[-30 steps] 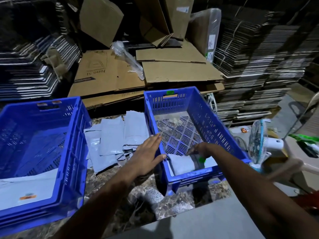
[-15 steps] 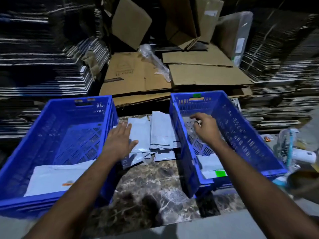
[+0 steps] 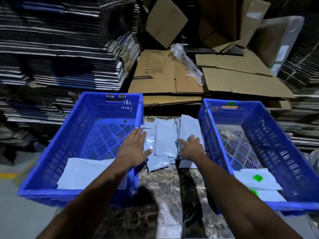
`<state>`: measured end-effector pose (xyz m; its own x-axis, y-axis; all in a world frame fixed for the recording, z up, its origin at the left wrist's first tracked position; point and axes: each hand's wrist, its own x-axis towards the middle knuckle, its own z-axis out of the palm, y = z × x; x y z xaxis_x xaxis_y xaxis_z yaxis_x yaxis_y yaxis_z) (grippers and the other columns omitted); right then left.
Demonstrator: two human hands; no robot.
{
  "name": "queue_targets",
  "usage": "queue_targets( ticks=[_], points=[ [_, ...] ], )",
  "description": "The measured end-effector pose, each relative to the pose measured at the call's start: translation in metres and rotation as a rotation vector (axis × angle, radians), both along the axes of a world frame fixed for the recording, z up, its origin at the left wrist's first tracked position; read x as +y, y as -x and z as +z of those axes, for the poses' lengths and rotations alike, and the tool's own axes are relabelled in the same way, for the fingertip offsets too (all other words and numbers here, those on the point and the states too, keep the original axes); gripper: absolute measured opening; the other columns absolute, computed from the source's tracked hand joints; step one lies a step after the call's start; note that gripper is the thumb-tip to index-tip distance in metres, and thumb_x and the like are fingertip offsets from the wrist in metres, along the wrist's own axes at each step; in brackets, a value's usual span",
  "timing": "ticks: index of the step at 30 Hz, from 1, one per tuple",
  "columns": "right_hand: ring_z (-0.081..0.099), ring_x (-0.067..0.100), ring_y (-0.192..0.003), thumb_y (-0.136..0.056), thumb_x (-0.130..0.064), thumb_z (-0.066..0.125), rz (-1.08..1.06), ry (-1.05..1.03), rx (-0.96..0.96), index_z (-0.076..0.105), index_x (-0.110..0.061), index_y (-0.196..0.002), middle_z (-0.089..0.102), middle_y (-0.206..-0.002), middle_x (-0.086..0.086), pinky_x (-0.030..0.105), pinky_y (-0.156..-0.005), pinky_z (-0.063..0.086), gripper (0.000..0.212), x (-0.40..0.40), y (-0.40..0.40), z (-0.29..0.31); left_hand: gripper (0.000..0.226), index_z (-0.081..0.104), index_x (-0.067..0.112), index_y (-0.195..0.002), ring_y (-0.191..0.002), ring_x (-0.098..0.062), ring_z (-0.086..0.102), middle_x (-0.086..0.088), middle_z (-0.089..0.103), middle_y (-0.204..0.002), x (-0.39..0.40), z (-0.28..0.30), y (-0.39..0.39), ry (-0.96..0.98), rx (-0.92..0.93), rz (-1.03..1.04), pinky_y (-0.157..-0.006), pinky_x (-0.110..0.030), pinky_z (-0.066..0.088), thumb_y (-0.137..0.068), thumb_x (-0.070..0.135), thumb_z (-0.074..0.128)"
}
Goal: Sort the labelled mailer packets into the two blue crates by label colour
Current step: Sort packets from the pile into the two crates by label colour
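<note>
Between the left crate [image 3: 51,169] and the right crate [image 3: 276,135], a pile of grey packets [image 3: 165,140] is lying on the marble table [image 3: 164,195]. Most of them are lying with the long axis pointing away from the person, side by side and partly overlapping.

The right hand [image 3: 190,149] is resting on the right-most packet [image 3: 189,128], which is lying just beside the wall of the right crate. Its index finger is pointing along the left edge of this packet, and the other fingers are curling on top of it. I cannot tell if the hand is already pinching the edge or only pressing on it, because the picture is blurred there. The left hand [image 3: 134,149] is holding nothing: its fingers are straight and spread, and the palm is lying flat over the left part of the pile, touching the rim of the left crate.

So the packet for the next move is lying directly under the right hand, and this hand seems the nearer one for lifting it. The label of this packet is not showing, so the crate for it cannot be judged yet. In the right crate, two packets with green labels [image 3: 257,178] are lying at the near end. In the left crate, one packet [image 3: 89,171] is lying at the near end, its label not showing.
</note>
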<state>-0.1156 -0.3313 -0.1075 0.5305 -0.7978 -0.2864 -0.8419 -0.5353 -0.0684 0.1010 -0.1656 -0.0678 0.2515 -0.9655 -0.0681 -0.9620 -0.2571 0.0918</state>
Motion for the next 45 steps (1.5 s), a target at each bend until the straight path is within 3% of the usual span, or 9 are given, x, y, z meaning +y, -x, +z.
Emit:
queue_targets(
  ticks=[9, 16, 22, 24, 26, 31, 36, 41, 45],
  points=[
    [0.052, 0.043, -0.110, -0.101, -0.041, 0.047, -0.151, 0.091, -0.125, 0.041, -0.016, -0.139, 0.043, -0.131, 0.019, 0.045, -0.082, 0.048, 0.046, 0.000, -0.016, 0.003, 0.087, 0.009, 0.016, -0.159, -0.153, -0.021, -0.010, -0.002, 0.004, -0.167, 0.000, -0.011, -0.001, 0.085, 0.048, 0.014, -0.125, -0.042, 0.007, -0.094, 0.070, 0.031],
    [0.056, 0.032, -0.073, -0.090, 0.005, 0.054, -0.476, 0.148, -0.576, 0.055, -0.008, -0.098, 0.062, -0.094, 0.016, 0.034, -0.056, 0.040, 0.015, 0.004, 0.003, 0.020, 0.081, 0.016, 0.015, -0.158, -0.153, -0.021, -0.003, -0.003, 0.015, -0.165, 0.004, -0.004, 0.004, 0.123, 0.065, 0.022, -0.124, -0.043, 0.010, -0.096, 0.065, 0.033],
    [0.054, 0.002, -0.110, -0.091, 0.001, 0.063, -0.354, -0.191, -1.204, 0.051, -0.027, -0.112, 0.055, -0.119, -0.017, 0.030, -0.075, 0.047, 0.036, 0.050, 0.023, 0.047, 0.063, 0.024, 0.017, -0.156, -0.150, -0.022, 0.018, -0.007, 0.034, -0.158, 0.013, 0.020, 0.021, 0.168, 0.047, -0.015, -0.123, -0.036, 0.004, -0.102, 0.047, 0.040],
    [0.051, -0.004, -0.115, -0.092, 0.005, 0.061, -0.283, -0.322, -1.289, 0.054, -0.033, -0.113, 0.057, -0.123, -0.019, 0.026, -0.080, 0.047, 0.044, 0.070, 0.030, 0.057, 0.058, 0.025, 0.023, -0.155, -0.143, -0.023, 0.033, -0.006, 0.041, -0.153, 0.015, 0.022, 0.028, 0.162, 0.144, -0.047, -0.119, -0.037, 0.020, -0.102, 0.041, 0.042],
    [0.049, 0.004, -0.126, -0.090, 0.006, 0.063, -0.214, -0.379, -1.319, 0.061, -0.037, -0.111, 0.061, -0.125, -0.017, 0.029, -0.091, 0.045, 0.048, 0.085, 0.036, 0.061, 0.059, 0.024, 0.029, -0.154, -0.126, -0.020, 0.051, 0.000, 0.050, -0.145, 0.018, 0.025, 0.038, 0.191, 0.454, -0.034, -0.107, -0.040, 0.041, -0.101, 0.042, 0.047],
    [0.044, 0.008, -0.135, -0.090, -0.003, 0.069, -0.147, -0.420, -1.273, 0.061, -0.037, -0.120, 0.056, -0.136, -0.021, 0.037, -0.105, 0.038, 0.046, 0.113, 0.055, 0.073, 0.072, 0.022, 0.029, -0.153, -0.115, -0.016, 0.064, -0.007, 0.059, -0.137, 0.022, 0.047, 0.073, 0.390, 1.404, 0.137, -0.090, -0.031, 0.057, -0.096, 0.008, 0.061],
    [0.038, -0.003, -0.139, -0.094, -0.009, 0.068, -0.054, -0.415, -1.231, 0.051, -0.036, -0.141, 0.049, -0.145, -0.025, 0.040, -0.106, 0.043, 0.056, 0.118, 0.074, 0.091, 0.082, 0.028, 0.045, -0.143, -0.104, -0.019, 0.071, -0.002, 0.067, -0.121, 0.030, 0.061, 0.086, 0.535, 1.391, 0.089, -0.083, -0.041, 0.059, -0.090, -0.006, 0.065],
    [0.039, 0.002, -0.140, -0.094, -0.006, 0.068, -0.021, -0.414, -1.221, 0.050, -0.040, -0.142, 0.046, -0.149, -0.022, 0.051, -0.099, 0.046, 0.062, 0.113, 0.080, 0.095, 0.057, 0.045, 0.020, -0.142, -0.100, 0.020, 0.057, 0.018, 0.052, -0.131, 0.036, 0.077, 0.097, 0.525, 1.244, -0.002, -0.077, -0.008, 0.051, -0.094, -0.009, 0.057],
    [0.034, -0.001, -0.142, -0.093, -0.008, 0.070, -0.019, -0.406, -1.215, 0.049, -0.044, -0.142, 0.046, -0.148, -0.025, 0.048, -0.105, 0.045, 0.064, 0.109, 0.083, 0.092, 0.059, 0.047, 0.033, -0.141, -0.087, -0.006, 0.069, 0.037, 0.064, -0.088, 0.037, 0.076, 0.099, 0.468, 1.242, 0.046, -0.086, -0.034, 0.059, -0.096, -0.003, 0.058]
  ],
)
